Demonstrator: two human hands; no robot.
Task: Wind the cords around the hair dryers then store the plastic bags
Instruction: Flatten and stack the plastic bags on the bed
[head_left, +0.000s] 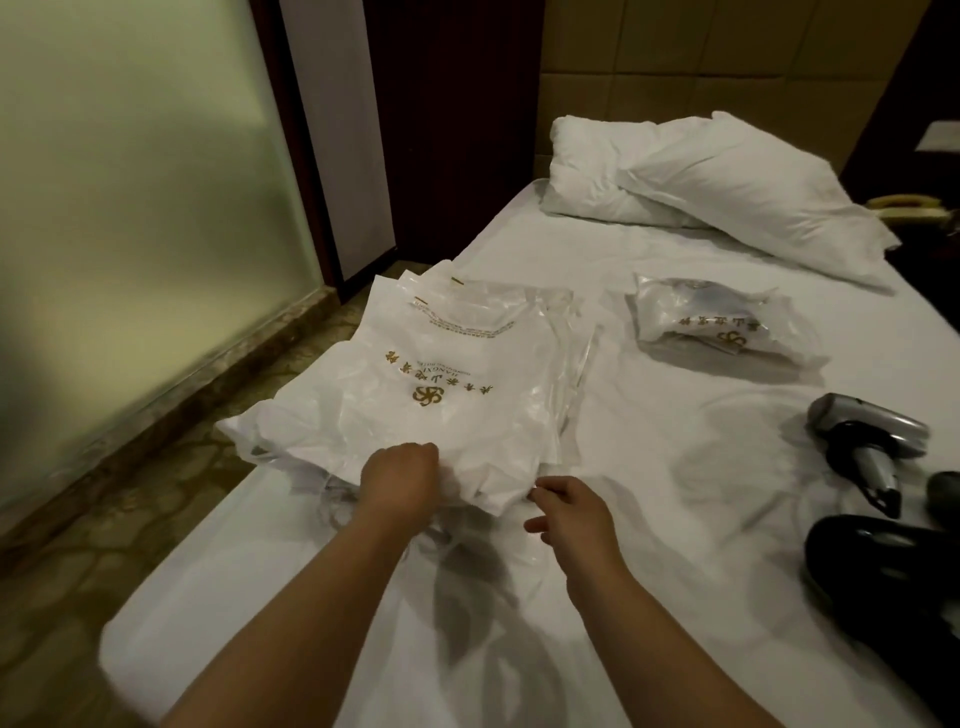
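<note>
I have the stack of white plastic bags with gold print (447, 384) lying on the white bed sheet (649, 499) near its left edge, and I judge the step is gathering it for storing — best done by keeping the near edges squared and lifting the layers together, since thin film slips. My left hand (400, 480) is curled round the stack's near edge; my right hand (569, 512) sits just beside the near right corner, fingers loosely bent, holding nothing. Farther off lies a filled clear bag (711, 325); a silver-and-black hair dryer (862, 441) rests at the right.
</note>
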